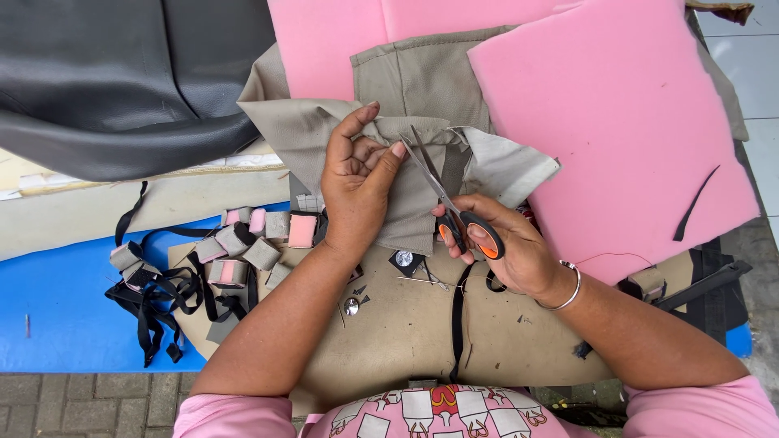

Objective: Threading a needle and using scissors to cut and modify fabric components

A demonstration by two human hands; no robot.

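Beige fabric trimmed with scissors at a cluttered desk

The beige fabric piece [422, 174], mid-scene, is pinched in the left hand [357, 182], grip clamped on its edge. Orange-handled scissors [450, 203] are held in the right hand [503, 243], fingers through the loops, blades parted at the fabric. Pink foam sheets [617, 122] lie far right.

Beige fabric [422, 186], pink foam [625, 130], orange-and-black scissors [458, 219], blue mat [65, 308], black straps [162, 296].

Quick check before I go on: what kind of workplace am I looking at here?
Likely a small upholstery or seat-cover sewing workshop: pink foam sheets, beige fabric being cut with scissors, and a pile of small foam-filled pads with black straps.
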